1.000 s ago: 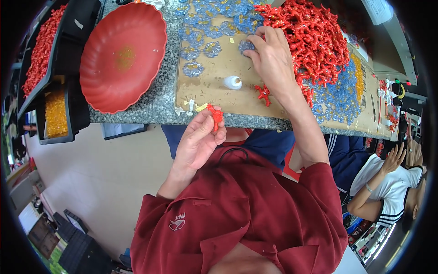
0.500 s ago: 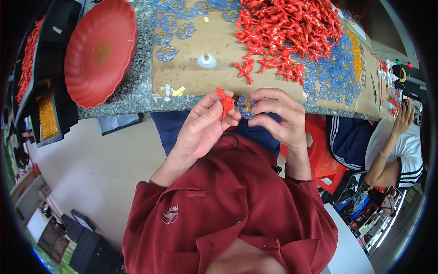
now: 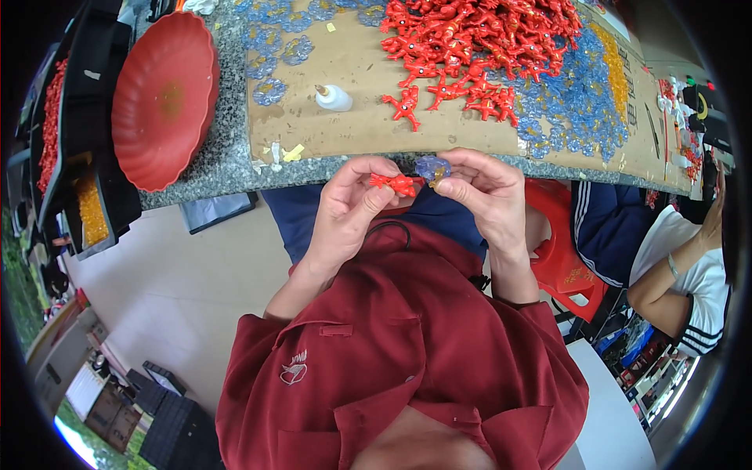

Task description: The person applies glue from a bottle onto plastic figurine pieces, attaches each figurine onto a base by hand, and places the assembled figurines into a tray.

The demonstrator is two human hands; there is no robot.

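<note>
Beyond both hands, the granite worktop (image 3: 229,102) is stretching away, with a cardboard sheet (image 3: 352,139) covering much of it. Ahead of the right hand (image 3: 495,196), a heap of red figures (image 3: 489,39) is spreading loosely, with blue pieces (image 3: 576,106) lying to its right. Well out to the left of the left hand (image 3: 342,207), a red scalloped dish (image 3: 166,102) is resting. Straight ahead of that hand, a small white bottle (image 3: 335,99) is sitting on the cardboard; a forearm reaching across could be knocking it over.

The left hand is pinching a red figure (image 3: 397,186) between thumb and fingers. The right hand is gripping a translucent blue piece with a yellow part (image 3: 432,168) at its fingertips. The two are facing each other just beside; I cannot tell whether they are touching. Because the hands are holding them near the worktop's edge, above the lap, a loose pinch could be dropping either one; pressing them together askew could be bending or chipping something.
</note>
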